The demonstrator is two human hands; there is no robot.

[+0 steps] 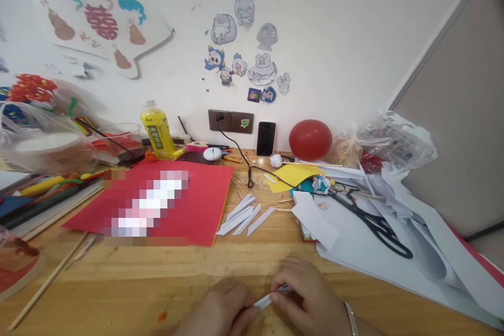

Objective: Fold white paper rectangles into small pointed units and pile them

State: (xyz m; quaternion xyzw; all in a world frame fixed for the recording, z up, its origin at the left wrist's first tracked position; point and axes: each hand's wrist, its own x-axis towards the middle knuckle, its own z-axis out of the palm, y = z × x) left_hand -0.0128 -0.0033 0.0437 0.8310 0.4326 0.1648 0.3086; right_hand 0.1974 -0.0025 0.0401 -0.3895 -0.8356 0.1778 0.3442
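Observation:
Between both hands, low in the head view, is a narrow folded strip of white paper (263,302). My left hand (226,305) pinches its near left end, the fingertips partly hidden behind the knuckles. At the strip's other end, my right hand (309,294) has thumb and fingers closed on the paper, and a bracelet circles that wrist. Farther back on the wooden table (157,273) lie several white paper strips (240,216) in a loose pile. Left of them is a red sheet (200,189), partly covered by a blurred patch.
Scissors with black handles (378,226) rest on white paper sheets (354,249) at right. A yellow drink bottle (157,128), a phone (266,139) and a red balloon (311,139) stand along the wall. A wooden stick (47,281) lies at left. A black cable (240,149) hangs from the socket.

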